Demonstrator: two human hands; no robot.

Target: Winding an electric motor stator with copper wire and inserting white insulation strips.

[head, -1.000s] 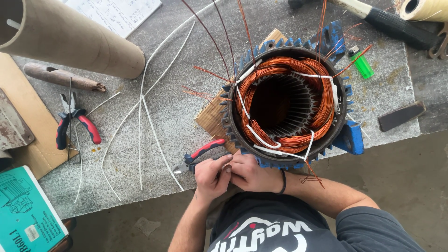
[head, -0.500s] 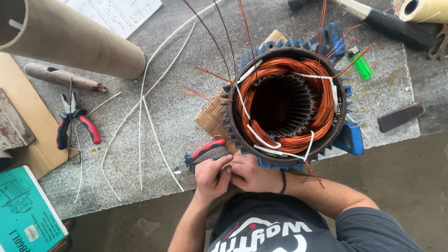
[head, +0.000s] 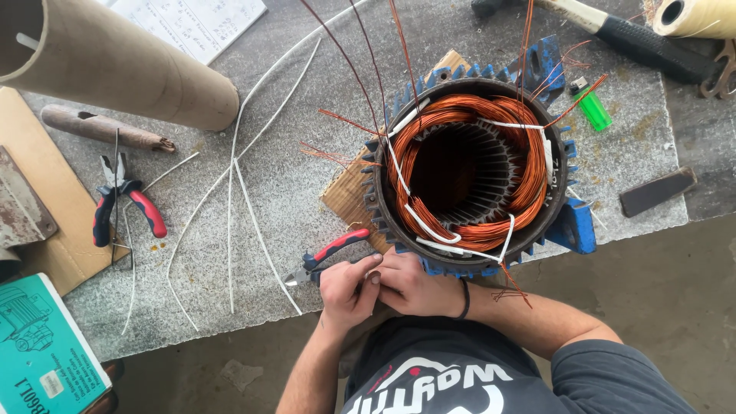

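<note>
- L hand and R hand are pressed together at bench near edge, fingers pinched on sth too small to tell.
- Stator is stood just beyond; red-handled cutters are lain beside L hand.

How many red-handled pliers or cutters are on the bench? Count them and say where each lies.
2. One pair of pliers lies at the bench's left, beside the cardboard. One pair of cutters lies at the near edge, touching the left hand.

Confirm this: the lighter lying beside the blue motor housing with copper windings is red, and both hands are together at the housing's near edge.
Not quite. The lighter is green, as the head view shows. The rest holds: it lies beside the blue motor housing, with the left hand and right hand together at its near edge.
</note>
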